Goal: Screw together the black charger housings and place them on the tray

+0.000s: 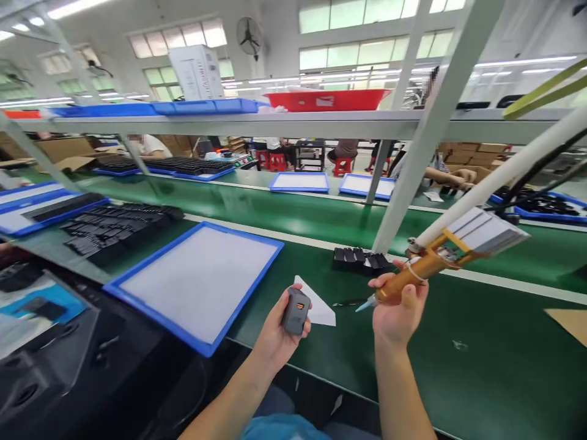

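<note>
My left hand [279, 336] is closed around a small dark grey plastic case [296, 310] with an orange-marked opening on its upper face. In my right hand [400, 308] is an amber glue dispenser [404, 282], its pale blue nozzle [365, 304] pointing left toward the case but apart from it. Behind the case lies a white sheet of paper [321, 307]. A thin dark pen-like tool [346, 302] rests on the green bench between my hands. Beyond the dispenser, a row of black cases [360, 259] stands beside a post.
A blue-rimmed white tray [247, 318] lies to the left, with rows of black parts [114, 226] beyond it. A slanted white post [413, 134] rises near my right hand. Cardboard [571, 322] sits at the right edge. Across the bench, a co-worker's hands [461, 177] handle parts.
</note>
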A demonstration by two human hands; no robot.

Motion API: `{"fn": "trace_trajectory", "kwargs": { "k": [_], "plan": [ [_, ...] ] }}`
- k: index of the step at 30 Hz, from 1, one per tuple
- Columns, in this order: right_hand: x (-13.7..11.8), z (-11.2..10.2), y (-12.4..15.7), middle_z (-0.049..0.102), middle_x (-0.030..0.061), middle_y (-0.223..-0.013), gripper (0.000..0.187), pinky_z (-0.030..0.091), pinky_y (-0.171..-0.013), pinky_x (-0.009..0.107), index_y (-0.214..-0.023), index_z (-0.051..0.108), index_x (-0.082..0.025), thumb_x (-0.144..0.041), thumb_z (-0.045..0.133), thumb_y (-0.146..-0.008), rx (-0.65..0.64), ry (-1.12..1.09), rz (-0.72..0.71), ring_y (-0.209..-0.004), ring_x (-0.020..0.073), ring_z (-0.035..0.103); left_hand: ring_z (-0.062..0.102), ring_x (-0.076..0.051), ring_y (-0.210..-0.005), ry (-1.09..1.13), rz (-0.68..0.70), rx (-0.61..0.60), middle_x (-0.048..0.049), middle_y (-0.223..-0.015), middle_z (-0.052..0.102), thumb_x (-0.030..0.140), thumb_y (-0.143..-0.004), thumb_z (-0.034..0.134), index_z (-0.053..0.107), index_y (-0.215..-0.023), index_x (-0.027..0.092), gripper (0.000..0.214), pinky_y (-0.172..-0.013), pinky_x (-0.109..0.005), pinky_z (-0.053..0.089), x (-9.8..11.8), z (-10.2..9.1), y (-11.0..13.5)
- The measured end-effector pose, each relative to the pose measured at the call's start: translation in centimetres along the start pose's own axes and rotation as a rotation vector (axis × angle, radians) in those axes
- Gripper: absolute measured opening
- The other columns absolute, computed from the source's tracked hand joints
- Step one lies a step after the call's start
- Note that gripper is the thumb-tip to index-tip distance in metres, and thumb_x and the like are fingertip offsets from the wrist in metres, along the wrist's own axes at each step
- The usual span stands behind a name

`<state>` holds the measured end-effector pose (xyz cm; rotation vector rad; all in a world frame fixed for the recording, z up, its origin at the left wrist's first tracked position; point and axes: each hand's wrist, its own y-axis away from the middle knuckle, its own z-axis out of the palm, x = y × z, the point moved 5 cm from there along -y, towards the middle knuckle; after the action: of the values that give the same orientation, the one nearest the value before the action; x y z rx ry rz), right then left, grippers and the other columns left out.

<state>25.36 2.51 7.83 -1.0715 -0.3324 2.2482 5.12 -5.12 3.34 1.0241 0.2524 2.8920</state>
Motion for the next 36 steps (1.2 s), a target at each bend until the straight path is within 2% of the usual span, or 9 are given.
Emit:
{"fn": "trace_trajectory", "kwargs": {
  "k": [10,18,22,26,28,30,33,35,36],
  "plan": [
    [0.4,-0.8,-0.8,0.059,0.0004,-0.103,0.031,0.053,-0.052,0.03,-0.101,0.047,-0.023,-0.04,0.062,-0.079,0.017,0.075,-0.082,-0.052,0.0089,0.058,0.068,-0.014,-0.056,-0.041,0.106,-0.191,-0.0018,-0.083,0.067,0.048,-0.09,0.058,0.048,-0.115,0.022,0.037,-0.045,-0.019,0.05,0.2,0.6,2.0],
    [0.3,-0.9,-1.2,0.059,0.0007,-0.105,0.035,0.052,-0.052,0.029,-0.099,0.043,-0.023,-0.044,0.061,-0.078,0.049,0.16,-0.083,-0.05,0.0071,0.056,0.07,-0.017,-0.06,-0.125,0.167,-0.269,-0.0015,-0.087,0.066,0.049,-0.088,0.06,0.043,-0.116,0.024,0.041,-0.047,-0.022,0.052,0.8,0.4,3.3],
    [0.2,-1.1,-1.3,0.059,0.0,-0.104,0.036,0.051,-0.051,0.029,-0.098,0.043,-0.023,-0.045,0.061,-0.076,0.065,0.167,-0.077,-0.05,0.0081,0.056,0.071,-0.019,-0.061,-0.177,0.151,-0.255,-0.0009,-0.083,0.066,0.048,-0.087,0.062,0.042,-0.115,0.025,0.042,-0.05,-0.024,0.053,1.5,0.3,3.8],
    [0.0,-1.1,-1.2,0.059,-0.0008,-0.101,0.037,0.051,-0.051,0.029,-0.101,0.046,-0.023,-0.04,0.064,-0.073,0.058,0.133,-0.059,-0.051,0.0091,0.056,0.07,-0.02,-0.06,-0.346,0.005,-0.114,-0.0005,-0.075,0.065,0.044,-0.088,0.061,0.043,-0.116,0.022,0.04,-0.051,-0.025,0.053,2.3,-1.7,3.6],
    [0.0,-1.2,-1.2,0.059,-0.0011,-0.102,0.038,0.051,-0.052,0.028,-0.102,0.047,-0.024,-0.038,0.066,-0.073,0.056,0.127,-0.047,-0.052,0.0089,0.057,0.07,-0.019,-0.06,-0.43,0.002,0.0,-0.0003,-0.076,0.064,0.044,-0.085,0.063,0.045,-0.115,0.021,0.042,-0.052,-0.026,0.054,4.3,-3.9,2.9],
    [-0.1,-1.3,-1.1,0.06,-0.0008,-0.102,0.038,0.051,-0.053,0.029,-0.104,0.048,-0.024,-0.038,0.066,-0.073,0.067,0.132,-0.039,-0.052,0.0094,0.057,0.069,-0.018,-0.062,-0.525,0.068,0.125,-0.0006,-0.081,0.064,0.043,-0.082,0.066,0.044,-0.118,0.022,0.047,-0.055,-0.028,0.055,7.9,-6.9,1.5],
    [0.0,-1.5,-0.9,0.06,0.0017,-0.1,0.038,0.051,-0.054,0.03,-0.104,0.051,-0.023,-0.04,0.066,-0.074,0.095,0.131,-0.008,-0.055,0.0109,0.057,0.071,-0.019,-0.066,-0.768,0.168,0.284,-0.0024,-0.091,0.065,0.041,-0.079,0.068,0.043,-0.124,0.023,0.054,-0.062,-0.032,0.057,15.6,-12.5,-2.2],
    [0.1,-1.6,-0.8,0.059,0.0033,-0.101,0.038,0.05,-0.054,0.03,-0.103,0.052,-0.022,-0.041,0.066,-0.073,0.109,0.132,0.018,-0.056,0.0113,0.057,0.071,-0.019,-0.07,-1.047,0.177,0.369,-0.0053,-0.098,0.066,0.038,-0.084,0.06,0.043,-0.126,0.021,0.049,-0.068,-0.035,0.059,21.1,-16.4,-5.8],
    [0.1,-1.7,-0.8,0.059,0.0038,-0.102,0.038,0.05,-0.054,0.03,-0.103,0.053,-0.022,-0.041,0.066,-0.073,0.116,0.141,0.024,-0.057,0.0114,0.057,0.071,-0.019,-0.069,-1.244,0.232,0.484,-0.0063,-0.097,0.067,0.038,-0.086,0.056,0.044,-0.125,0.02,0.045,-0.067,-0.035,0.059,24.0,-18.2,-7.7]
  ]
}}
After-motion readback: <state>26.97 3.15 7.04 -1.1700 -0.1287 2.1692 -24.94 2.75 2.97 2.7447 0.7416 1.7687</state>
